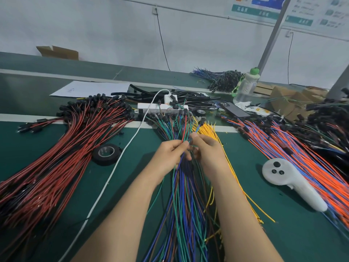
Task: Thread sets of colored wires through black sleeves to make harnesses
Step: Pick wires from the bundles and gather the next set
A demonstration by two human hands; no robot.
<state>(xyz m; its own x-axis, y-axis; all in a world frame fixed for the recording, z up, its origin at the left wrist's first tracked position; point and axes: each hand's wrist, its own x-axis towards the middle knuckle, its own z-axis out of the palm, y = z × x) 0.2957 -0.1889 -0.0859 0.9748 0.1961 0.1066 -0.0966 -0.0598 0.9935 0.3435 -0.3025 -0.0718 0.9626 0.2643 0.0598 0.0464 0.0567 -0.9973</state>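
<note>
The left hand [170, 155] has its fingers curled round a few colored wires [184, 131], red and green among them, which rise from its fingertips toward the table's [292, 233] far edge. The right hand [206, 151], touching it, pinches a small black sleeve [190, 142] on those wires between thumb and forefinger. Both hands hover over a long bundle [184, 205] of blue, green and brown wires that runs from the near edge to mid-table. Yellow wires [229, 167] lie just right of the bundle. A red and black heap [56, 157] fills the left side, with a tape roll [105, 153] beside it. Orange and blue wires [302, 157] and a white controller [289, 182] lie toward the right edge. Black tubes [136, 96] and a power strip [151, 107] sit farther back.
</note>
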